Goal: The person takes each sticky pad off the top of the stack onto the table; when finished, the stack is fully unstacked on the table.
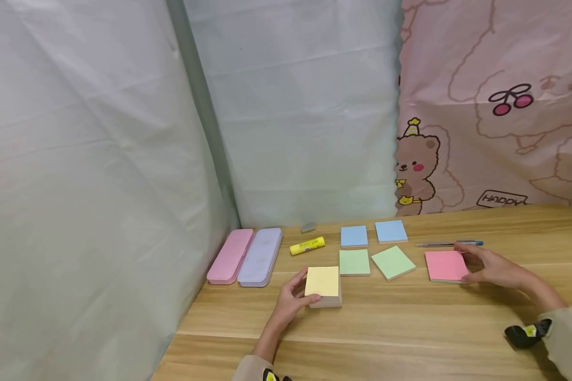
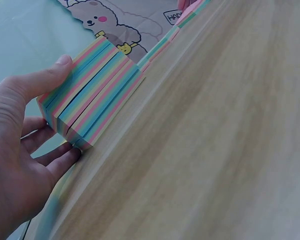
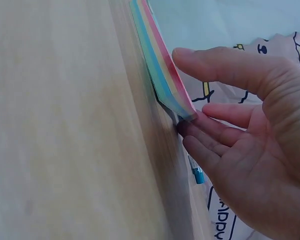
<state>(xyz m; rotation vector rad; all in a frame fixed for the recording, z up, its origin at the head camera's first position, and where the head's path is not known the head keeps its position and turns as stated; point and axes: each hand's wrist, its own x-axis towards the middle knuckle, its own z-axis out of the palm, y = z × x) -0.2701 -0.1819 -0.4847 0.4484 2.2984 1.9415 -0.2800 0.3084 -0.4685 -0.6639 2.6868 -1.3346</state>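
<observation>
A wooden table (image 1: 410, 328) is standing in a corner, with pale green sheeting behind it and a pink bear-print cloth (image 1: 495, 106) hanging to the right. The left hand (image 1: 291, 299) is gripping a thick pad of sticky notes with a yellow top sheet (image 1: 322, 281), thumb on one side edge and fingers curled against the other; the left wrist view is showing its striped multicoloured edges resting on the wood. The right hand (image 1: 491, 267) is holding the pink pad (image 1: 445, 265) by its right edge, thumb over the top and fingers against the side. Between the two hands two green pads (image 1: 354, 262) are lying side by side, with two blue pads (image 1: 354, 236) just behind them. A pen (image 1: 450, 244) is lying just beyond the right hand. A yellow glue stick (image 1: 307, 245) and two pencil cases (image 1: 245, 256), pink and lilac, are sitting at the left, near the sheeting.
</observation>
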